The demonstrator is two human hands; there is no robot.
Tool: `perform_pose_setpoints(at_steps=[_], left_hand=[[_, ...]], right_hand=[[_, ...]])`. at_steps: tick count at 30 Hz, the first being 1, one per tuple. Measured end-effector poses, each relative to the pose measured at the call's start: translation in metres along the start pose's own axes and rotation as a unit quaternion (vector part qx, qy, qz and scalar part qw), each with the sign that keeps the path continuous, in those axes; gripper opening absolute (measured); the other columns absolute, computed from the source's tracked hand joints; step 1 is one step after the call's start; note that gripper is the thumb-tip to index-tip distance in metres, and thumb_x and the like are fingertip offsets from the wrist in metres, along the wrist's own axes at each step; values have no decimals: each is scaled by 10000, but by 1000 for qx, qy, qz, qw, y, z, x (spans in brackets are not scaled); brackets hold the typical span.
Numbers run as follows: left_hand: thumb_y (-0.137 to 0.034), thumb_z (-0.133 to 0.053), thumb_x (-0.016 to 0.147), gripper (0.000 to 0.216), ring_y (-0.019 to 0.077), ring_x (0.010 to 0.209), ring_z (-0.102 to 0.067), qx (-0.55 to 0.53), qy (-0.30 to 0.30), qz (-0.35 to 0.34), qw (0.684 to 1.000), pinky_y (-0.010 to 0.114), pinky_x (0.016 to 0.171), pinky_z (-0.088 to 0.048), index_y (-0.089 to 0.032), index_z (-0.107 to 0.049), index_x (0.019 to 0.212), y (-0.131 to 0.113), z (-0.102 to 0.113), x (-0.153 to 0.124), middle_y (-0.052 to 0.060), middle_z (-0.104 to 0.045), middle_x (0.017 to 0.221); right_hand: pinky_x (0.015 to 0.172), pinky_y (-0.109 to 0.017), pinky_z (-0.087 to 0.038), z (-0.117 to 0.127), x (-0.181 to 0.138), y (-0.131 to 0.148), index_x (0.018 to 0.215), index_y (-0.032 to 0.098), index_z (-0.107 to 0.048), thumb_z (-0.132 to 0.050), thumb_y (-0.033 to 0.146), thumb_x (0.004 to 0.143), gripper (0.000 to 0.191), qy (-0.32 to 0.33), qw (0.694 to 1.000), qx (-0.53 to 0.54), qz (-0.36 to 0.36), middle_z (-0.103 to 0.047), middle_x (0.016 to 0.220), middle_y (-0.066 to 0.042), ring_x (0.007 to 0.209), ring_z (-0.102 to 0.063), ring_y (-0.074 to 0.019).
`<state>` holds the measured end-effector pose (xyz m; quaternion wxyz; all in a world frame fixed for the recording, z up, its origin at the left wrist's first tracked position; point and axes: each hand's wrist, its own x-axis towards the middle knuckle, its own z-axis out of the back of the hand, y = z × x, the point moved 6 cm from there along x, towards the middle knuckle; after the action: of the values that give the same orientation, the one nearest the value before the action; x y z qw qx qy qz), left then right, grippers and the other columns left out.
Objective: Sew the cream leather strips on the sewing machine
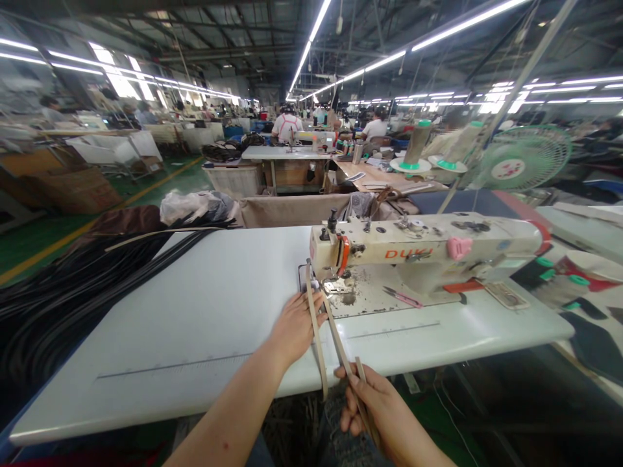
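My left hand (296, 324) lies flat on the white sewing table, fingers stretched toward the presser foot (335, 285) of the sewing machine (403, 243). A narrow beige strap (315, 340) crosses over its fingers and hangs past the table's front edge. My right hand (367, 399) is closed around another beige length (337, 337), which runs up to the presser foot. A short strap end (360, 370) sticks up from the same hand. Whether these lengths are one strap I cannot tell.
Pink-handled snips (403, 297) lie on the machine bed. Black strips (97, 292) are heaped over the table's left side. Thread cones (417, 146) and a green fan (523, 159) stand behind the machine. A person (287, 124) sits at a table farther off.
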<state>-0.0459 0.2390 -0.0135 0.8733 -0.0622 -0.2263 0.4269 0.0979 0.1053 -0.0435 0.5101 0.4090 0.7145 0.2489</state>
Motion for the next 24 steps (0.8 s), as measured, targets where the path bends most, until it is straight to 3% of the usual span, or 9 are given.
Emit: perform_pose_setpoints(at_steps=[6, 24], left_hand=[[-398, -318, 1068, 452, 219, 1388, -445, -3, -1, 7, 1000, 447, 1188, -332, -180, -513, 1412, -1, 1, 0, 84, -509, 1476], [-417, -322, 1065, 451, 216, 1391, -441, 6, -4, 5, 1000, 447, 1180, -339, -215, -485, 1434, 1, -1, -1, 69, -497, 1487]], right_hand=[[412, -191, -399, 3, 3, -3, 1031, 156, -603, -775, 600, 680, 592, -5, 1000, -1, -8, -548, 509, 73, 441, -636, -141], [408, -164, -395, 4, 5, -9, 1034, 169, -608, -727, 531, 792, 452, 11, 1000, 14, 6, -545, 538, 73, 451, -644, -124]])
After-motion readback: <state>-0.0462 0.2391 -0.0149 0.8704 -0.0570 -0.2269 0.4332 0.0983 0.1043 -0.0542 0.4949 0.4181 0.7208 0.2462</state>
